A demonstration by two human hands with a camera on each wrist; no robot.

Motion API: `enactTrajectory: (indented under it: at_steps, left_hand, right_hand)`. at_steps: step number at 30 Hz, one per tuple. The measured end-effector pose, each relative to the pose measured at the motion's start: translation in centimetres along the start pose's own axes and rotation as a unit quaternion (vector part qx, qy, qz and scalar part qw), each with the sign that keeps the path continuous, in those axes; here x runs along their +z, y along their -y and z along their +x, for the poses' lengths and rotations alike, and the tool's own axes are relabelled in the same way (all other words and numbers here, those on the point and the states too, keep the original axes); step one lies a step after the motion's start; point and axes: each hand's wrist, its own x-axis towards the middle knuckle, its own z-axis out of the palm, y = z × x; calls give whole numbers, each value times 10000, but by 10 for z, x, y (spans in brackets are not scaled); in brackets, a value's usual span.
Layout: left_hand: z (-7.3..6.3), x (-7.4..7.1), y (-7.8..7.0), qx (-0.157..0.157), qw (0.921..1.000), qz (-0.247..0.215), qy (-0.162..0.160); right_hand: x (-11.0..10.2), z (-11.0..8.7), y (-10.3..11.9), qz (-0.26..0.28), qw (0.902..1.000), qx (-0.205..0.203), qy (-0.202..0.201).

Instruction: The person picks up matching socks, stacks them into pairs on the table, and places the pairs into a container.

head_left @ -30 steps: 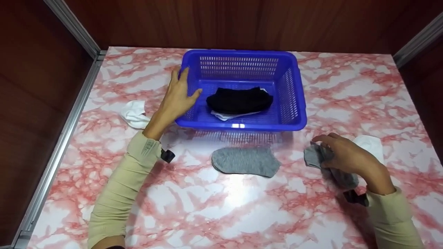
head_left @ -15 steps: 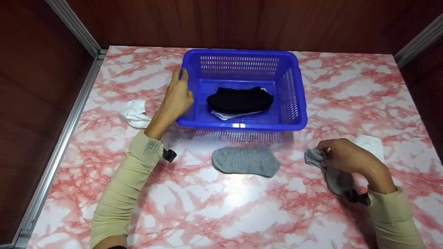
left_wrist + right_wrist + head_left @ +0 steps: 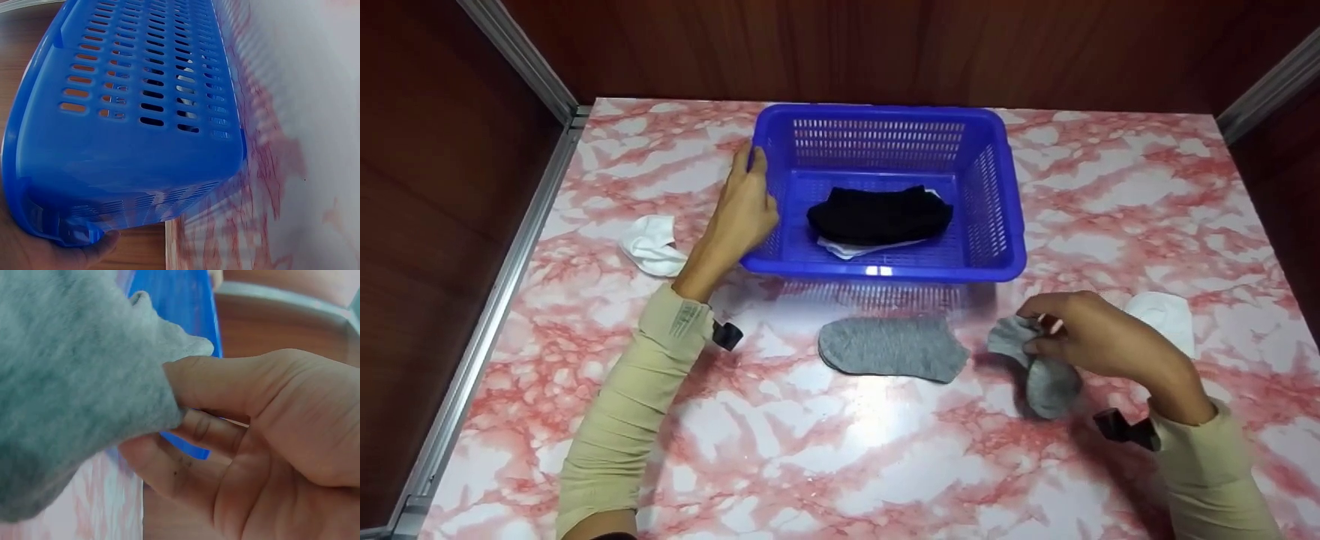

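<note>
My left hand (image 3: 741, 214) grips the left rim of a blue slotted plastic basket (image 3: 877, 271); the left wrist view shows its thumb at the basket's corner. A grey sock (image 3: 1051, 388) dangles from my right hand (image 3: 1099, 337), pinched between thumb and fingers. In the right wrist view, this grey sock (image 3: 84, 382) fills the left side. Just left of it, a flat grey pair of socks (image 3: 892, 349) lies on the table in front of the basket. Inside the basket, black socks (image 3: 881, 216) rest on top of white ones (image 3: 847, 250).
A crumpled white sock (image 3: 649, 246) lies at left by my left wrist. Another white sock (image 3: 1171, 319) is partly hidden behind my right hand. The red-and-white marbled table (image 3: 825, 465) is bordered by dark wooden panels (image 3: 885, 52) at the back and sides.
The right hand has lifted the grey sock and carried it left, closer to the flat grey pair. The left thumb has come in against the basket's rim; the basket stays put.
</note>
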Motion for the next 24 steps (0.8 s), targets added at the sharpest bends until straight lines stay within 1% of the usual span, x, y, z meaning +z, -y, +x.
enactTrajectory:
  at_steps: [5,10,15,19,24]
  left_hand:
    - [0,-1,0,-9,10000,-15,20]
    - [0,-2,-1,37,10000,47,20]
    - [0,-1,-2,21,10000,27,54]
    - [0,-2,-2,-56,9999,-2,107]
    - [-1,-2,-1,-64,10000,-35,55]
  right_hand:
    - [7,11,22,101,9988,-475,-28]
    - [18,27,40,236,9954,-933,7]
    - [30,44,56,219,9939,-1071,126]
    - [39,55,65,199,9932,-1147,88]
    - [52,66,68,179,9951,-971,-25]
